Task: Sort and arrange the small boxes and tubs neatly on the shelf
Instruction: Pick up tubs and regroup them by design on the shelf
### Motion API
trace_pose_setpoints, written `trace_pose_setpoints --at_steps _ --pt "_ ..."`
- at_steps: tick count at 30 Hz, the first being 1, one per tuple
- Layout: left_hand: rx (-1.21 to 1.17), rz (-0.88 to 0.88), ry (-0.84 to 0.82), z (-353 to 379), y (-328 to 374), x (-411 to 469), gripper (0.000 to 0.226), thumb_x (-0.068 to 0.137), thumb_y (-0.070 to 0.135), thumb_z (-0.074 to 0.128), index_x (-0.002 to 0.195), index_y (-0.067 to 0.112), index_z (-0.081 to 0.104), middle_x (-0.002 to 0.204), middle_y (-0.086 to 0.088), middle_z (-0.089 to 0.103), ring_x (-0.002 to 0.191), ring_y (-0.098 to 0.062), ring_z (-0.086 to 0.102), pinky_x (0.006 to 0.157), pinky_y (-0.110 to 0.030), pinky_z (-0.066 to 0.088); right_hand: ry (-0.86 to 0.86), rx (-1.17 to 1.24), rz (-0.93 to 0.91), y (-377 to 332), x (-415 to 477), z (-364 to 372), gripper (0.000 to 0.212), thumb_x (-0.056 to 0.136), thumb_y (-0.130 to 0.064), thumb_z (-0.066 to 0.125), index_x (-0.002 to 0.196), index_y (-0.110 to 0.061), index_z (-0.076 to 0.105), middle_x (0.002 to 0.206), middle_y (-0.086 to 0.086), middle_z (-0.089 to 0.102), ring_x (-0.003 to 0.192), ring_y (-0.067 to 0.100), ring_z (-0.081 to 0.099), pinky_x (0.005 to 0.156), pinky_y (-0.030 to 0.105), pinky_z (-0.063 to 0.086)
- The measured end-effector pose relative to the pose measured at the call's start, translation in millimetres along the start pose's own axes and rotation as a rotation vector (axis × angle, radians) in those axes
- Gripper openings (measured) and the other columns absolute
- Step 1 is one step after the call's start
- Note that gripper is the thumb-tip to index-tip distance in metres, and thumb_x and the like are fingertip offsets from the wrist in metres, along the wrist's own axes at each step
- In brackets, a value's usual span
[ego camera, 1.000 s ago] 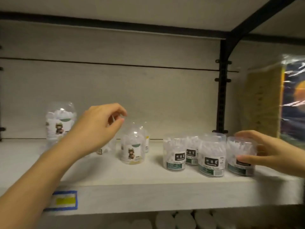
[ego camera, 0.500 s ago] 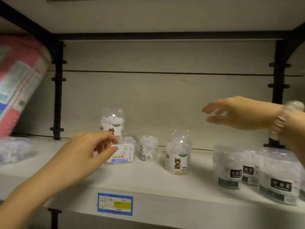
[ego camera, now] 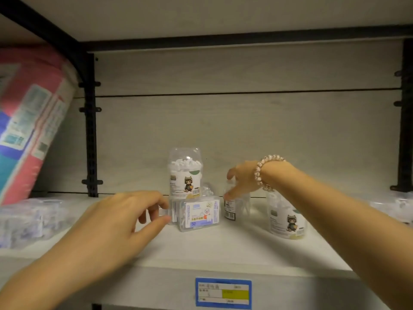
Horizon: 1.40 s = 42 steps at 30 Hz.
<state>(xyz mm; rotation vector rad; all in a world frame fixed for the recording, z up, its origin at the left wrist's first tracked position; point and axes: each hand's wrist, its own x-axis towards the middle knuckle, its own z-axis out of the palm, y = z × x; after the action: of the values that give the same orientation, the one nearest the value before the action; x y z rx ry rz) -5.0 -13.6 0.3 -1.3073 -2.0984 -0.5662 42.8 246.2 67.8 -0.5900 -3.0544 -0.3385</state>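
Observation:
A flat clear box with a blue-and-white label [ego camera: 199, 215] lies on the shelf [ego camera: 223, 249]. My left hand [ego camera: 125, 222] pinches its left end between thumb and forefinger. Behind the box stands a tall clear tub with a cat label [ego camera: 185, 173]. Just right of the box is a small clear tub with a black label [ego camera: 231, 209]. My right hand [ego camera: 243, 180], with a bead bracelet on the wrist, reaches in from the right and grips this tub's top. A second cat-label tub [ego camera: 287, 218] stands under my right forearm.
Clear wrapped packs [ego camera: 29, 220] lie at the shelf's left end, with a pink and blue package [ego camera: 29, 121] leaning above them. More clear tubs [ego camera: 397, 206] sit at the far right. A blue price tag [ego camera: 223, 293] is on the shelf's front edge. Black uprights frame the bay.
The view has swung left. My right hand left the black-label tubs on the right, crossed over and came down onto the small tub. My left hand closed on the flat box.

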Motion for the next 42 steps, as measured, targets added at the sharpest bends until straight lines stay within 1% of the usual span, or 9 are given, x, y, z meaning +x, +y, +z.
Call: trace_pose_setpoints --at_steps 5,13,17,19,24,27,34,38,42 --pt "-0.050 -0.007 0.035 -3.3 -6.0 -6.1 0.031 0.073 0.068 0.033 0.091 0.049 0.049 0.091 0.033 0.056 0.078 0.002 0.056 0.062 -0.032 0.052 0.013 0.064 -0.018 1.7 4.6 -3.7 0.074 0.071 -0.056 0.062 0.131 -0.021 0.040 0.127 0.003 0.054 0.107 0.026 0.056 0.094 0.041 0.046" --pt "-0.242 0.014 0.177 -2.9 23.4 19.0 0.042 0.064 0.074 0.041 0.097 0.050 0.054 0.102 0.034 0.055 0.092 0.006 0.054 0.068 -0.018 0.047 0.136 0.772 -0.433 43.1 -92.6 -54.8 0.057 0.064 -0.014 0.076 0.113 -0.029 0.051 0.120 -0.005 0.057 0.105 0.016 0.061 0.087 0.030 0.053" --pt "-0.675 -0.025 -0.035 3.6 64.9 36.7 0.063 0.051 0.082 0.048 0.108 0.056 0.055 0.107 0.037 0.058 0.098 0.011 0.057 0.084 -0.020 0.047 0.100 0.936 -0.603 52.0 -119.5 -57.2 0.058 0.063 0.006 0.071 0.110 -0.019 0.048 0.110 0.001 0.056 0.099 0.018 0.060 0.075 0.023 0.054" --pt "-0.910 0.018 -0.177 8.7 92.3 45.6 0.052 0.059 0.072 0.055 0.106 0.052 0.059 0.107 0.024 0.067 0.099 0.002 0.063 0.092 -0.030 0.047 0.113 0.909 -0.587 53.7 -139.0 -58.1 0.058 0.064 0.006 0.068 0.113 -0.017 0.047 0.112 0.000 0.054 0.101 0.016 0.059 0.074 0.021 0.053" --pt "-1.065 0.054 -0.098 28.4 162.7 75.4 0.042 0.067 0.058 0.069 0.100 0.034 0.063 0.097 0.010 0.073 0.091 -0.006 0.068 0.090 -0.039 0.051 0.226 0.775 -0.280 89.4 -197.0 -58.0 0.056 0.070 -0.032 0.066 0.121 -0.031 0.045 0.119 -0.011 0.053 0.108 0.011 0.059 0.077 0.021 0.055" --pt "-1.034 0.166 -0.078 40.8 210.7 93.6 0.045 0.065 0.063 0.064 0.099 0.033 0.060 0.096 0.009 0.072 0.092 -0.011 0.067 0.088 -0.043 0.052 0.335 0.779 -0.034 118.0 -235.2 -52.3 0.051 0.060 -0.041 0.065 0.107 -0.039 0.045 0.099 -0.021 0.053 0.093 0.005 0.063 0.067 0.019 0.057" --pt "-0.569 0.371 -0.161 80.8 263.4 129.2 0.066 0.068 0.066 0.057 0.123 0.031 0.053 0.125 0.014 0.055 0.116 -0.003 0.046 0.103 -0.028 0.038 0.361 0.688 0.328 193.2 -298.2 -5.9 0.077 0.056 -0.044 0.066 0.127 -0.031 0.040 0.110 -0.014 0.049 0.090 0.001 0.053 0.064 0.017 0.051" --pt "-0.337 0.552 -0.212 108.7 291.6 134.8 0.065 0.080 0.053 0.059 0.138 0.032 0.038 0.142 0.013 0.043 0.130 -0.009 0.038 0.107 -0.031 0.033 0.301 0.587 0.361 215.7 -300.1 28.6 0.082 0.054 -0.053 0.062 0.130 -0.031 0.040 0.132 -0.006 0.047 0.104 0.009 0.053 0.085 0.026 0.051" --pt "-0.182 0.589 -0.198 123.7 306.4 140.3 0.067 0.082 0.049 0.058 0.142 0.034 0.031 0.145 0.014 0.041 0.131 -0.011 0.039 0.104 -0.032 0.035 0.336 0.528 0.313 224.8 -286.3 51.6 0.082 0.051 -0.058 0.062 0.125 -0.028 0.042 0.120 -0.009 0.049 0.101 0.009 0.055 0.081 0.025 0.053"
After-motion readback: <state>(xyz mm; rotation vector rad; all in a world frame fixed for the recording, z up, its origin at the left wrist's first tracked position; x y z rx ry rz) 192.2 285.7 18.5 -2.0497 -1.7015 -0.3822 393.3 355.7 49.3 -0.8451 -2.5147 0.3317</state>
